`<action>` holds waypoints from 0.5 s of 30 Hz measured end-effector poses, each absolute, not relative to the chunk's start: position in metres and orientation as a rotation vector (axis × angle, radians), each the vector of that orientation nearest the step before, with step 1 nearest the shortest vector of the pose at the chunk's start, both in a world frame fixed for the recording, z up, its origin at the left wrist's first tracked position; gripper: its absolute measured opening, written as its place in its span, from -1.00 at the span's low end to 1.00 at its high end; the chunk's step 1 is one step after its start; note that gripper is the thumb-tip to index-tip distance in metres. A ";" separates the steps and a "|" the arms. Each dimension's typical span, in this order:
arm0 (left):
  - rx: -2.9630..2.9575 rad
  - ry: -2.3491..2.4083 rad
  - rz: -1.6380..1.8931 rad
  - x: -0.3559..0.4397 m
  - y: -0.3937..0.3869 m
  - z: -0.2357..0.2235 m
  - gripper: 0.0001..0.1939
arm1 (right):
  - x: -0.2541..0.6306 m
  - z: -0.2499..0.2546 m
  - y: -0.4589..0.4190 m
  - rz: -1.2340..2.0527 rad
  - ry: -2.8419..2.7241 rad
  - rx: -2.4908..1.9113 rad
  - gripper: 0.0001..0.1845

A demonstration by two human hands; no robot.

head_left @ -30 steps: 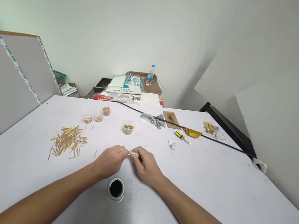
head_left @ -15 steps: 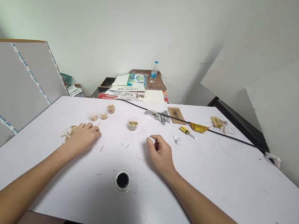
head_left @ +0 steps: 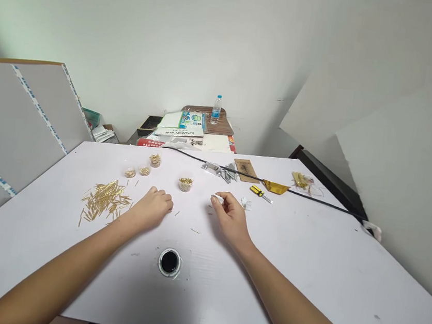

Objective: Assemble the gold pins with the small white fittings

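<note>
My left hand (head_left: 155, 206) rests low over the table with its fingers curled together. Whatever its fingertips hold, if anything, is hidden. A small gold pin (head_left: 177, 213) lies just right of those fingertips. My right hand (head_left: 230, 216) pinches a small white piece of paper (head_left: 218, 198) between thumb and forefinger. Left of my left hand spreads a loose pile of gold pins (head_left: 104, 199). A clear round tub of gold pieces (head_left: 185, 183) stands beyond and between the hands. Another thin pin (head_left: 195, 231) lies nearer me, between the forearms.
Three small tubs, one of them a taller tub (head_left: 155, 161), stand at the back left. A yellow screwdriver (head_left: 261, 193), a brown card (head_left: 247, 171) and a black cable (head_left: 200, 159) lie farther back. A round black-centred cable hole (head_left: 169, 262) sits near me. A grey panel (head_left: 21, 124) borders the left.
My left hand has moved right, from the pile of gold pins to the few loose pins in the middle, uncovering the pile. My right hand keeps its pinch on the paper. The view has shifted slightly.
</note>
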State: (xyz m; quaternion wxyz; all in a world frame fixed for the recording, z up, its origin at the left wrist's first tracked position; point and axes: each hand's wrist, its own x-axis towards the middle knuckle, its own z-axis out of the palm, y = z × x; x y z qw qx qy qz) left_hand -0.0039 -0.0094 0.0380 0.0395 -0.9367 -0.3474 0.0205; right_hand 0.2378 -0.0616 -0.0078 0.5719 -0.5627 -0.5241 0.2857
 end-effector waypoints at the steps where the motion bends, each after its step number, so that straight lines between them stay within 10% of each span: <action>1: -2.851 -1.046 0.065 -0.003 -0.011 0.037 -0.76 | 0.237 -0.007 -0.062 0.672 -1.245 -1.315 -0.63; 15: -3.031 -1.296 -0.549 0.027 0.050 0.099 -0.87 | 0.235 -0.013 -0.060 0.711 -1.301 -1.276 -0.66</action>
